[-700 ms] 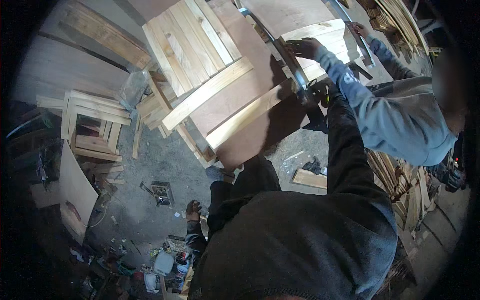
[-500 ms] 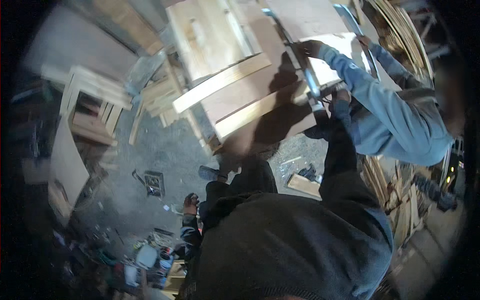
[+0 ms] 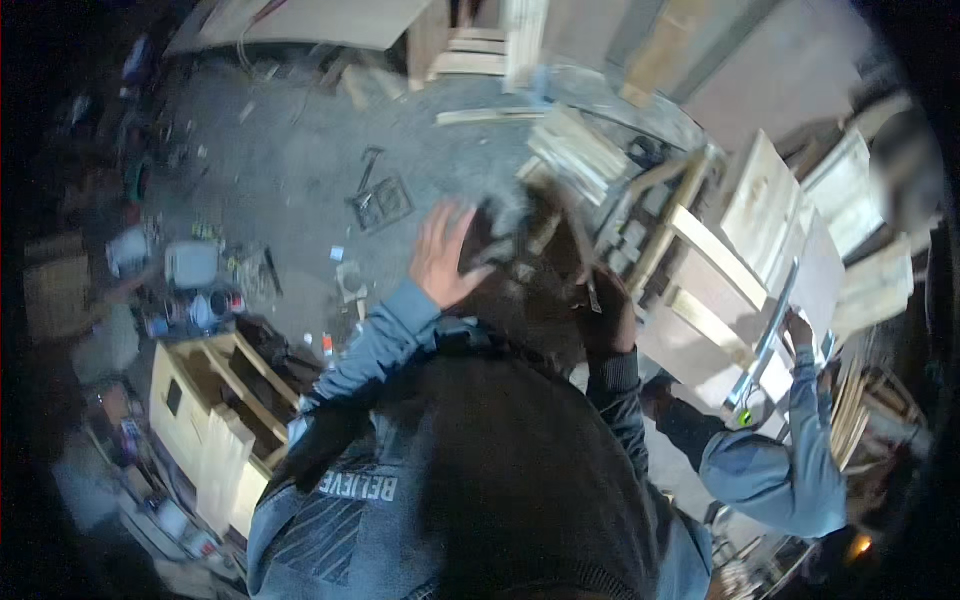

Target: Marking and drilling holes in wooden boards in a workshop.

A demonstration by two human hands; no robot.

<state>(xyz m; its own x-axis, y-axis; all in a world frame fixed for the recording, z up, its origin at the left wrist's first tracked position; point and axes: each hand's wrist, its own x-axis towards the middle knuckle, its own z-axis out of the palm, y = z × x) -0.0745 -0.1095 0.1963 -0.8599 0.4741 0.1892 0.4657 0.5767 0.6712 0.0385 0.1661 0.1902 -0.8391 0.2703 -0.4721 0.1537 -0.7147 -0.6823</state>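
My left hand [image 3: 440, 255] is raised with fingers spread and nothing in it, beside my dark, blurred lower body. My right hand [image 3: 607, 318] is down by my right side, in shadow; its fingers are curled by a thin object that is too blurred to name. Just to its right stands the bench with a pinkish plywood panel [image 3: 686, 352] and pale planks [image 3: 720, 255] on it. A co-worker in grey sleeves [image 3: 812, 450] reaches onto a long metal bar [image 3: 765, 350] there.
An open wooden box [image 3: 188, 390] is at lower left, among clutter and containers [image 3: 190, 264]. A metal tool [image 3: 382, 203] lies on the concrete floor ahead. Stacked boards [image 3: 575, 150], frames [image 3: 470, 50] and leaning sheets [image 3: 300, 25] line the top.
My view has swung left, so the bench now sits at the right. My right hand has left the bench and co-worker; my left hand has come up with its fingers spread.
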